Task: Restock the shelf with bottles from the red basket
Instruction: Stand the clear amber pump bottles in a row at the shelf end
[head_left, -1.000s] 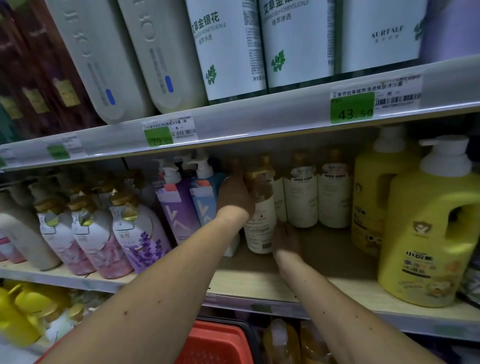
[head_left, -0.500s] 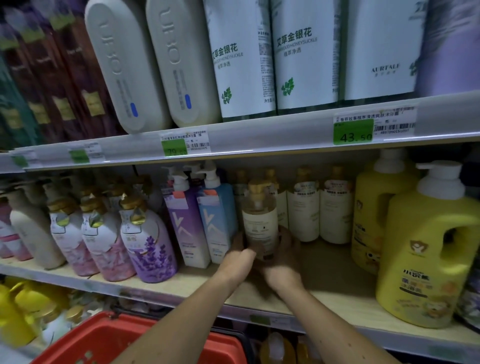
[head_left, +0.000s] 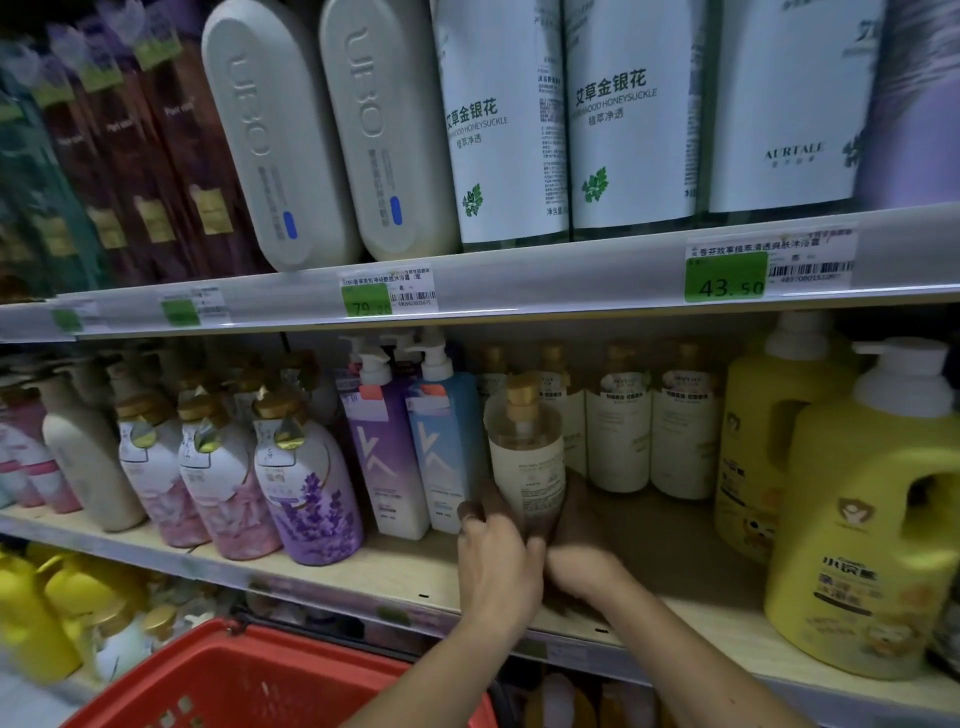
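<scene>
A clear amber bottle (head_left: 525, 457) with a gold pump cap and white label stands upright on the middle shelf (head_left: 395, 577), in front of a row of matching bottles (head_left: 618, 431). My left hand (head_left: 496, 558) grips its base from the left, and my right hand (head_left: 582, 545) wraps round the base from the right. A corner of the red basket (head_left: 249, 680) shows at the bottom left, below the shelf edge.
Blue and purple pump bottles (head_left: 415, 452) stand close on the left of the held bottle. Large yellow jugs (head_left: 862, 530) fill the right end of the shelf. Lavender and pink bottles (head_left: 306, 488) line the left. Bare shelf board lies between my right hand and the jugs.
My left hand came down from the bottle's top to its base beside my right hand. The bottle now stands nearer the shelf's front. The view tilted and the red basket came into sight.
</scene>
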